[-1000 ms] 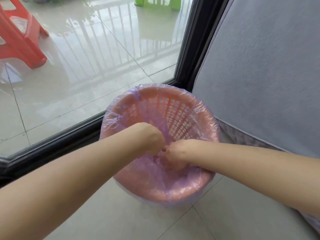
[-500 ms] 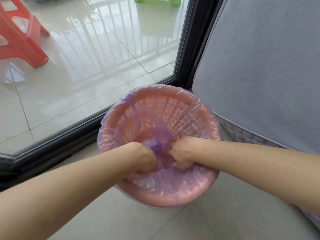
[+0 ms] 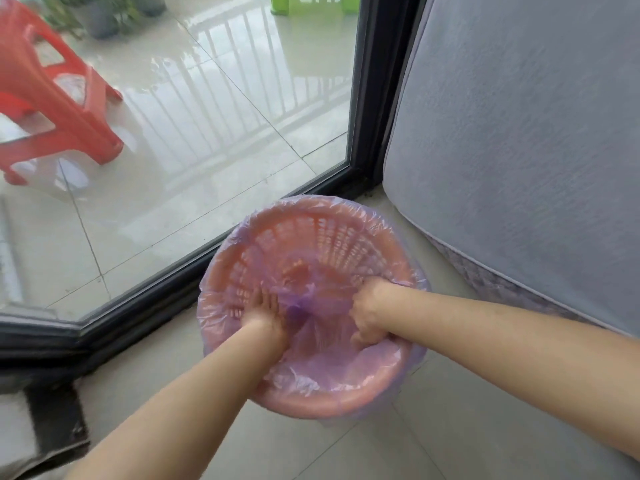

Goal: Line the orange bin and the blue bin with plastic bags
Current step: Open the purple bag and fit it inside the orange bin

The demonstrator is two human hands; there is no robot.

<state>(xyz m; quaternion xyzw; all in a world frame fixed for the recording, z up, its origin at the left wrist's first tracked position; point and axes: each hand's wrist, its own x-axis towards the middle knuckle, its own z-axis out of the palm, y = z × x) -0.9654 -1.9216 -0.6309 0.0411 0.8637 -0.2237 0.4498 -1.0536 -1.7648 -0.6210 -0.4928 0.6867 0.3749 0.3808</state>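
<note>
In the head view the orange bin [image 3: 311,405], a round one with lattice walls, stands on the tiled floor [image 3: 329,455]. It sits in the corner between a black-framed glass door [image 3: 367,98] and a large piece of grey fabric-covered furniture [image 3: 519,168], near both. A translucent purple plastic bag [image 3: 332,358] sits inside the bin. Its mouth is turned out over the rim all the way round, and its film hangs down the outside of the near wall. Both of the person's bare forearms reach in from the bottom of the view, and both hands are down inside the bin. The left hand [image 3: 265,311] lies wide and flat, fingers straight and pointing away from the person, with the palm pressing the film against the left inner wall. The right hand [image 3: 367,306] is at the right inner wall just below the rim. Its fingers are curled round a gather of the film, and taut creases run from it towards a darker bunch of plastic between the two hands. Through the glass, well apart from the bin, a red plastic stool [image 3: 59,98] stands on wet-looking pale tiles, with a green stool [image 3: 311,5] and potted plants [image 3: 100,15] at the top edge.
</note>
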